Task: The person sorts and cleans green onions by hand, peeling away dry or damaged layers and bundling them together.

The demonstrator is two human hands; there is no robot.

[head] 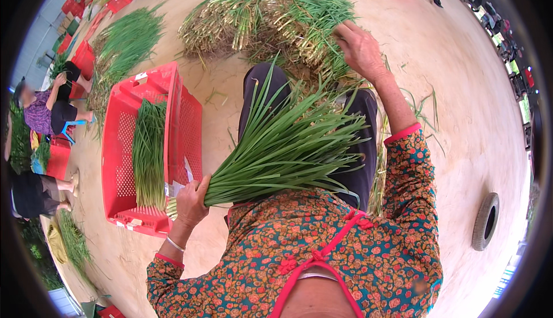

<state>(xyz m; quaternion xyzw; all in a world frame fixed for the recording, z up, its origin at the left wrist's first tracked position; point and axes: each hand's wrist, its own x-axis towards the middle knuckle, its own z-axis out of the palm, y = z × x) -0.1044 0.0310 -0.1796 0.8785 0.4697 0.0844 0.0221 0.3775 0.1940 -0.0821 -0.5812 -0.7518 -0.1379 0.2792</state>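
Note:
My left hand (192, 201) grips a thick bunch of green Chinese chives (285, 149) near its pale stem ends, beside the edge of a red plastic crate (173, 115). The leaves fan out to the right across my lap. Inside the crate lies a row of chives (149, 154) with their stems lined up. My right hand (358, 50) is raised over the right side of a large pile of chives with roots (302, 20) on the floor; its fingers are bent, and whether they hold a strand cannot be told.
More chives (129, 41) lie on the floor at the upper left. Beyond them sit a person in a patterned top (39, 112) and red crates (82, 58). Another person's legs (56, 184) show at the left. A tyre (485, 221) stands at the right.

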